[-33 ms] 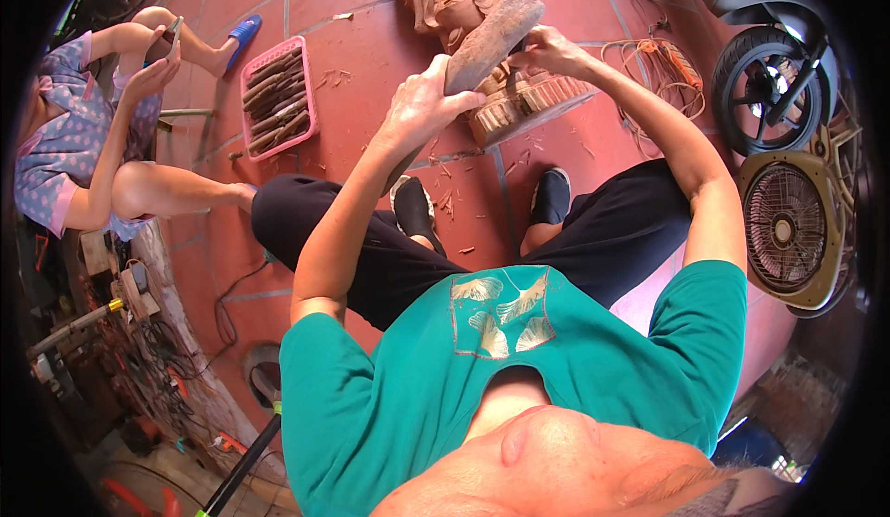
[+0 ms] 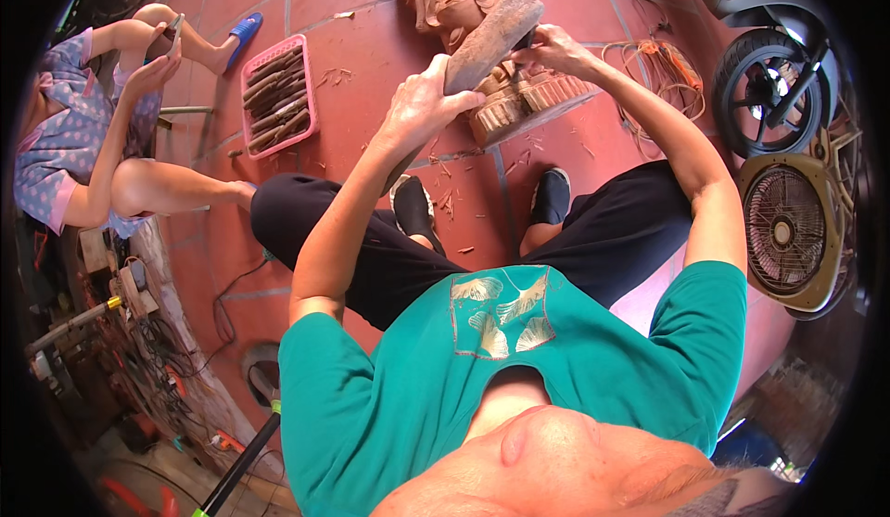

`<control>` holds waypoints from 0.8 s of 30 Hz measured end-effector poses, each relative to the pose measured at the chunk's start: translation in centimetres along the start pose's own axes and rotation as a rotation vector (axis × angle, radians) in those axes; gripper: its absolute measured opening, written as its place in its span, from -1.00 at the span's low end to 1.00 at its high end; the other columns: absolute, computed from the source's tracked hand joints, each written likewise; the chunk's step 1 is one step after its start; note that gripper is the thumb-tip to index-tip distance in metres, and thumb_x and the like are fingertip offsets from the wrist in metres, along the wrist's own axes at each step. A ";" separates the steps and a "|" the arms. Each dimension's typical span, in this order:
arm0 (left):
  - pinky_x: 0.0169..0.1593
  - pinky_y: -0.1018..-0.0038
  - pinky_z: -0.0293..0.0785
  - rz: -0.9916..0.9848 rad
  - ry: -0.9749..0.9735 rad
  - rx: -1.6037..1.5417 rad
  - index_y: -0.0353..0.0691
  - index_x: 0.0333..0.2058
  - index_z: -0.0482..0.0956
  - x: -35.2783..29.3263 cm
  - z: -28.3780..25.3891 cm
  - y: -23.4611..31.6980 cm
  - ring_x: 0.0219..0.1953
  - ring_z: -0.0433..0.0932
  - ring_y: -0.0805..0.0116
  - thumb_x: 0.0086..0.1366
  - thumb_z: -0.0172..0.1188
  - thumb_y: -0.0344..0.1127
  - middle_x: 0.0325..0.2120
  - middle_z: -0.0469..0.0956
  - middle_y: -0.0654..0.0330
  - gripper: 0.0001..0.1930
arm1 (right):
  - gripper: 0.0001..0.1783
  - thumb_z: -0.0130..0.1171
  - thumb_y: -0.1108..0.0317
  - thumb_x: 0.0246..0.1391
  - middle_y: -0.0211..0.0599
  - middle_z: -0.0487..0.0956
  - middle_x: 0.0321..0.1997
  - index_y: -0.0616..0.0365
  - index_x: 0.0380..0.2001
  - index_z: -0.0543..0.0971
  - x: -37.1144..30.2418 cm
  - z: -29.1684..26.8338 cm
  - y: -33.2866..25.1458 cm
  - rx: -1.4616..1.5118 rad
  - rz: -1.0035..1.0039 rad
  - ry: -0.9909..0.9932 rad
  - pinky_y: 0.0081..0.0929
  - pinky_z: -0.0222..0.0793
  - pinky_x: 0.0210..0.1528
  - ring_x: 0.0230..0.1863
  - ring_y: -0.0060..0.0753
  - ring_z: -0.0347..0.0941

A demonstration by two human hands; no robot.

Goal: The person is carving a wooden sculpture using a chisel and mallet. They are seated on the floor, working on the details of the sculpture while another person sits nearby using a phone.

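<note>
My left hand (image 2: 425, 104) is wrapped round a long, thick wooden mallet (image 2: 496, 39), its worn, broad end pointing up and to the right. Beneath the mallet, a brown wood carving (image 2: 445, 2) with folded, draped shapes lies on the floor, its ribbed base (image 2: 528, 104) toward me. At the mallet's right side, my right hand (image 2: 556, 51) has its fingers closed close to the carving. Something dark shows at those fingertips, but the mallet hides most of it.
On the left, a pink basket (image 2: 313, 118) holds several wooden-handled tools. Beside it a seated person (image 2: 69, 100) holds a phone. Wood shavings (image 2: 445, 202) litter the red tiles. To the right are an orange power strip with cords (image 2: 672, 63), a wheel (image 2: 768, 90) and a box fan (image 2: 788, 229).
</note>
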State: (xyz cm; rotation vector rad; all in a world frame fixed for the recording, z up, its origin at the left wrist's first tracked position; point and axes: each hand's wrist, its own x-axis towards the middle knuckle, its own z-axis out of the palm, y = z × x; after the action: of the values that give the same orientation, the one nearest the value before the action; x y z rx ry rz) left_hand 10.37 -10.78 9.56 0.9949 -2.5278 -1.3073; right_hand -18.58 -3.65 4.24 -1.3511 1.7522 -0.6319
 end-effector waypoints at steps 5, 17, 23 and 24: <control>-0.06 0.17 0.55 -0.037 0.022 -0.125 -0.26 0.11 0.44 -0.2 -1.3 0.2 -0.16 0.68 0.01 0.13 0.37 0.12 -0.25 0.67 -0.12 -0.29 | -0.65 0.38 0.15 0.09 -0.41 0.65 -0.27 0.10 -0.12 0.64 0.1 -0.6 1.2 0.236 -0.048 0.030 -0.53 0.56 -0.22 -0.24 -0.60 0.59; -0.20 0.36 0.56 0.017 0.110 -0.166 -0.29 0.11 0.47 -0.7 -2.7 0.6 -0.32 0.64 0.31 0.14 0.42 0.03 -0.34 0.66 0.06 -0.33 | -0.69 0.38 0.24 0.04 -0.22 0.49 -0.52 0.15 -0.21 0.55 2.9 1.9 1.2 -0.444 -0.458 0.078 -0.32 0.37 -0.35 -0.46 -0.29 0.44; -0.21 0.46 0.51 0.042 0.163 -0.181 -0.33 0.11 0.49 -0.9 -3.1 0.4 -0.32 0.58 0.46 0.21 0.42 -0.04 -0.32 0.63 0.15 -0.38 | -0.66 0.32 0.13 0.08 -0.09 0.56 -0.45 0.21 -0.32 0.55 0.9 2.8 -3.3 -0.382 -0.470 0.038 -0.17 0.40 -0.30 -0.39 -0.10 0.53; -0.21 0.46 0.52 0.034 0.162 -0.184 -0.33 0.11 0.48 -1.0 -3.1 0.4 -0.32 0.58 0.46 0.21 0.42 -0.03 -0.32 0.63 0.15 -0.37 | -0.65 0.32 0.14 0.08 -0.09 0.57 -0.40 0.21 -0.28 0.54 0.3 2.9 -4.6 -0.385 -0.481 0.029 -0.16 0.41 -0.28 -0.36 -0.10 0.54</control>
State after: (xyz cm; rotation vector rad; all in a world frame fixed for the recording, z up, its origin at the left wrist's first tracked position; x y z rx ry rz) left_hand 12.14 -12.13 11.95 0.9717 -2.2498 -1.3610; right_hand -13.72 -5.01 6.20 -2.0738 1.6302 -0.5852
